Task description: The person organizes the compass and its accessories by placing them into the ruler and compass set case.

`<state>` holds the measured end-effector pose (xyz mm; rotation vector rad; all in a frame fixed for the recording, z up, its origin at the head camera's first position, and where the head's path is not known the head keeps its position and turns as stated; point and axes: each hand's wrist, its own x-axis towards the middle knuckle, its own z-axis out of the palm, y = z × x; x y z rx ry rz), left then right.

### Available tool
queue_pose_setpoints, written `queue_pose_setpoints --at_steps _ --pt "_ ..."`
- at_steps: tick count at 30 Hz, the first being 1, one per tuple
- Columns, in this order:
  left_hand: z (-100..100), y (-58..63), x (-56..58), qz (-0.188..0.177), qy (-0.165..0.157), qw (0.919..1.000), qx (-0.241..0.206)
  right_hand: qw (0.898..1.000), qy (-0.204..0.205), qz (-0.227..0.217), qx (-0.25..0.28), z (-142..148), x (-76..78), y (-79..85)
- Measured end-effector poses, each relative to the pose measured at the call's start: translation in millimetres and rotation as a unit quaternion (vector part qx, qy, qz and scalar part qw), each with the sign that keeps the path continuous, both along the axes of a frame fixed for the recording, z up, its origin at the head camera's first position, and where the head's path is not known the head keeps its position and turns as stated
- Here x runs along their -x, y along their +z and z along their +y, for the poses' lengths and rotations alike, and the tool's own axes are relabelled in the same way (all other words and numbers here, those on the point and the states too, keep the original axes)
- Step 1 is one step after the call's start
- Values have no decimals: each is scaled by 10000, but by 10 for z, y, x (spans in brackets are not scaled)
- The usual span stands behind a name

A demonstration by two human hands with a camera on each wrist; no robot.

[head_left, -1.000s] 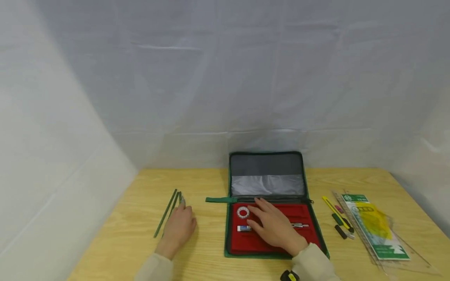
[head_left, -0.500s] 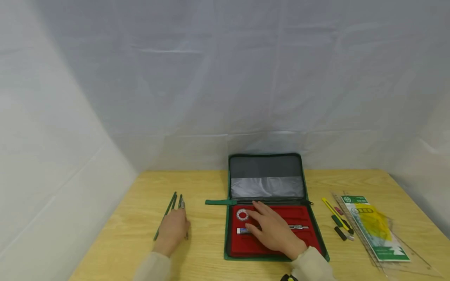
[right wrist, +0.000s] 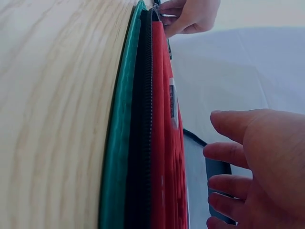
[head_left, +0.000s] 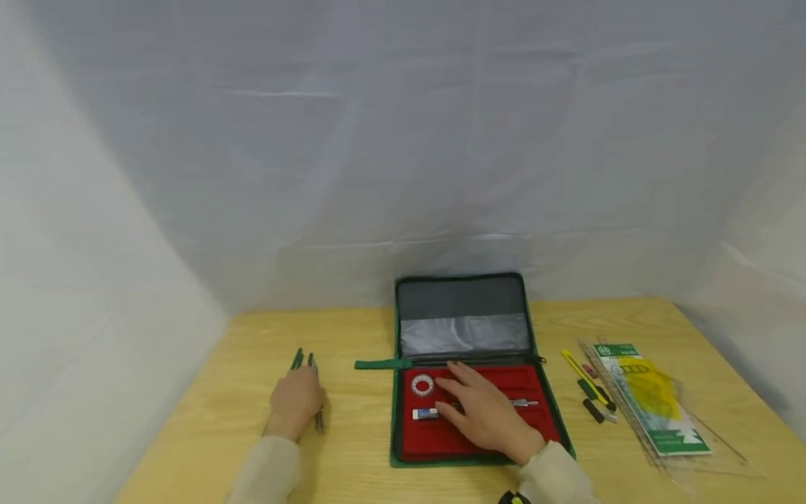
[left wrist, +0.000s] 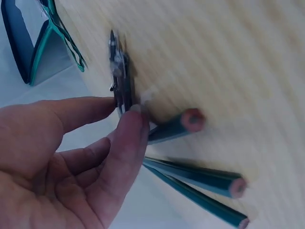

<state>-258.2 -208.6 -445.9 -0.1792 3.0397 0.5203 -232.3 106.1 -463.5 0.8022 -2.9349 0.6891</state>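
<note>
My left hand [head_left: 294, 397] pinches a metal drawing compass [left wrist: 119, 71] between thumb and finger, low over the table. Green pencils [left wrist: 205, 180] lie close beside it, partly hidden by the fingers in the left wrist view. My right hand [head_left: 481, 409] is over the red tray [head_left: 441, 444] of the green zip case, with fingers spread and holding nothing. In the tray sit a white ring [head_left: 422, 385], a white eraser with a blue sleeve [head_left: 424, 414] and a slim metal instrument [head_left: 524, 402], partly covered by that hand.
The case's grey lid [head_left: 462, 301] stands up at the back, with a green strap [head_left: 382, 364] to its left. At right lie a yellow cutter [head_left: 582, 372], small dark pieces [head_left: 592, 411], a green-and-white packet [head_left: 655, 409] and clear rulers [head_left: 724, 451].
My left hand has shifted slightly left beside the pencils, and the compass now shows at its right side. The right hand stays over the tray. The head view has turned a little right.
</note>
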Motion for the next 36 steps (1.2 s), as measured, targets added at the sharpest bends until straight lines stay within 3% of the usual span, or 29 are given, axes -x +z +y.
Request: queue_pose_setpoints --at_steps 12,24,36 --pt "-135 44 112 -679 175 9943 -802 9999 -157 26 -48 140 -10 -8" --pt "-81 -39 141 -276 -161 9983 -489 9989 -427 182 58 351 -32 -29" --pt "241 176 290 331 -912 9950 -251 9965 -760 309 162 561 -39 -32"
